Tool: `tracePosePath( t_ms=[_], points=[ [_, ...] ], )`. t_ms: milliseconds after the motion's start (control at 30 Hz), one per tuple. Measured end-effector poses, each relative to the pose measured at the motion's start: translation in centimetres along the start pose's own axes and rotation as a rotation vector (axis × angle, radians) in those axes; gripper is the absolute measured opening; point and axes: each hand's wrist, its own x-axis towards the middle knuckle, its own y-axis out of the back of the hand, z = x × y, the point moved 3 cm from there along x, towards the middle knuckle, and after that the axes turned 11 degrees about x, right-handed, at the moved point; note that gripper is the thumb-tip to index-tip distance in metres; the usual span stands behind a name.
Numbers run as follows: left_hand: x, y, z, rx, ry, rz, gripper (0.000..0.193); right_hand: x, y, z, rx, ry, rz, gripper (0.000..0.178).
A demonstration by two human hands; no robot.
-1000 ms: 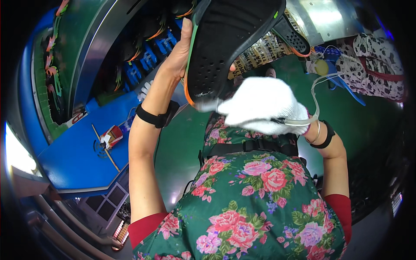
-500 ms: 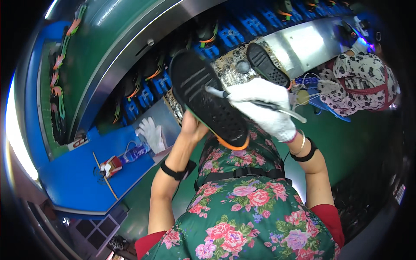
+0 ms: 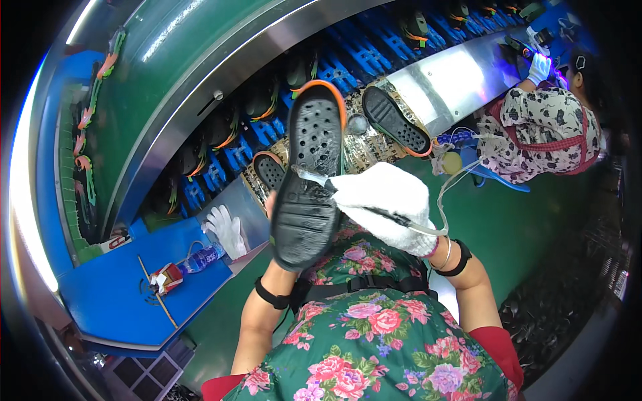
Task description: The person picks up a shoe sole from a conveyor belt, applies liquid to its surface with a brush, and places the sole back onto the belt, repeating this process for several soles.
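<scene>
A black shoe sole point(image 3: 306, 230) with an orange rim at its far end stands almost lengthwise before me. Holes dot its far half, grooves cross the near half, and its surface looks wet. My left hand point(image 3: 270, 203) grips it from behind and the left edge; most of that hand is hidden. In a white knit glove, my right hand point(image 3: 388, 200) is closed around a brush point(image 3: 314, 178) with a thin hose behind it. The brush tip touches the sole's middle. Two more soles lie on the bench: one sole point(image 3: 396, 121) beyond my right hand, another sole point(image 3: 269, 171) partly behind the held one.
A smeared bench point(image 3: 358, 144) runs across, with a metal plate point(image 3: 445, 77) further right. Behind it, blue racks point(image 3: 364, 53) carry shoe parts. At left, a blue table point(image 3: 114, 287) bears a bottle point(image 3: 202, 258), a white glove point(image 3: 226, 230) and a stick. A co-worker point(image 3: 545, 130) sits at right.
The held sole has swung around, so its orange, holed end now points away from me. My right hand moved slightly nearer and left, keeping the brush on the sole.
</scene>
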Motion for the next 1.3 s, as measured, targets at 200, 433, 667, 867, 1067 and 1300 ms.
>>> tracePosePath(
  t_ms=[200, 433, 667, 867, 1067, 1300],
  points=[
    [3.0, -1.9, -2.8, 0.134, -0.021, -0.084, 0.098, 1.5, 1.8, -1.5, -0.081, 0.022, -0.008, 0.022],
    [2.2, -1.7, -3.4, 0.35, 0.0, -0.072, 0.092, 4.0, 0.8, -0.5, -0.203, 0.184, -0.016, 0.035],
    [1.7, 1.9, -3.1, 0.156, 0.054, -0.245, 0.089, 1.9, -2.0, -1.2, -0.171, 0.224, -0.112, 0.043],
    [1.9, 0.5, -3.3, 0.099, 0.052, -0.223, 0.092, 2.0, -0.1, -1.1, -0.096, 0.113, 0.018, 0.04],
    [2.5, -0.1, -3.0, -0.186, 0.153, -0.25, 0.113, 1.1, -1.6, -0.4, 0.104, 0.054, -0.028, 0.035],
    [4.2, 0.2, 0.3, 0.402, -0.076, -0.172, 0.09, 0.2, -3.1, 0.9, -0.068, 0.185, -0.07, 0.038]
  ],
)
